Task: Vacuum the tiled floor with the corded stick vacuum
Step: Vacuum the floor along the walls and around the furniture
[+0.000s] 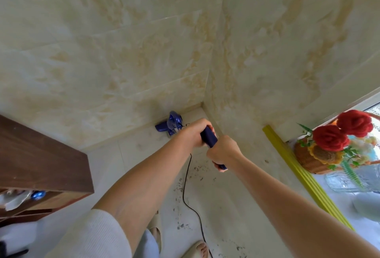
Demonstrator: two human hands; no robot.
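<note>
Marbled cream tiles cover the walls of this corner, and the tiled floor (236, 206) below me meets them at a pale skirting. My left hand (194, 133) wraps around the upper part of the blue handle (208, 137), fingers curled tight on it, and my right hand (223, 150) grips the same handle lower down, its end poking out beneath my fist. Beyond my hands, the blue vacuum head (169, 123) sits on the floor right against the left wall, close to the corner. The black cord (190, 196) trails down from the handle, across the floor and past my slippered feet. Dark crumbs and specks lie scattered on the tiles between me and the corner, so I judge most of this patch is not yet cleaned. A wooden cabinet (41, 159) stands to my left; a yellow strip (298, 173) and a basket of flowers (333, 146) are on my right.
</note>
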